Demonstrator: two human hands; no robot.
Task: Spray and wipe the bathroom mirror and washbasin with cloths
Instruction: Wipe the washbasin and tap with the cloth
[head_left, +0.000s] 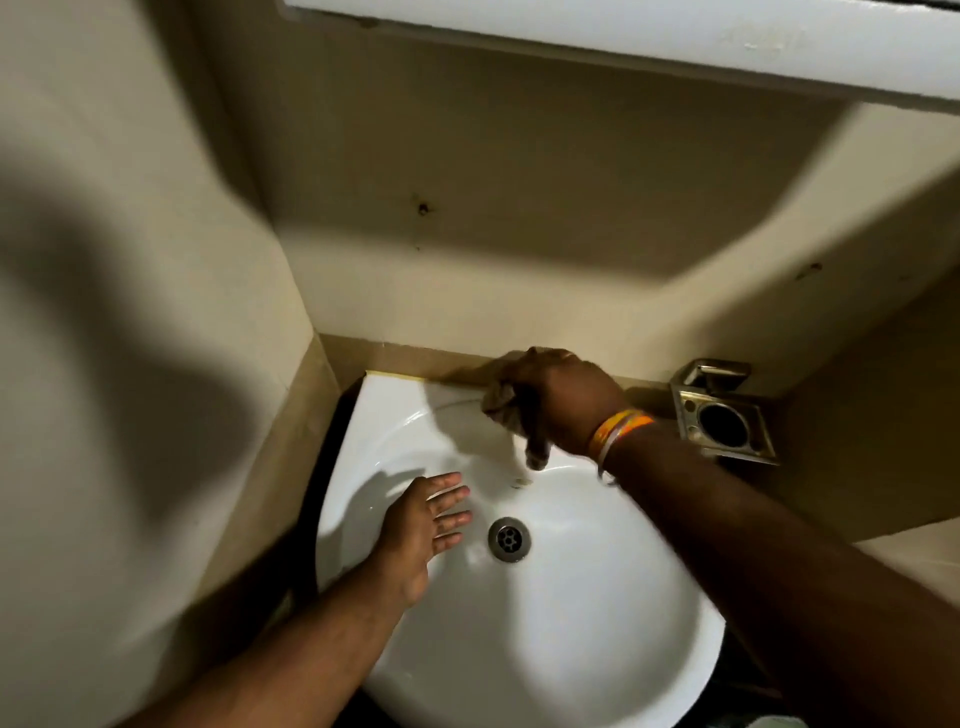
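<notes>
Beside washbasin (597, 649), metal holder (724, 415) flanks right hand (566, 400).

Metal wall holder (723, 415) right of basin, beige wall (467, 234) with dark marks, white ledge (623, 36) above

White round washbasin (571, 623) sits tucked in the corner, glossy, with a metal drain in the middle. Crumpled greyish cloth (501, 402) (bunched up, kinda blurry) is on the back rim by the wall.
</notes>
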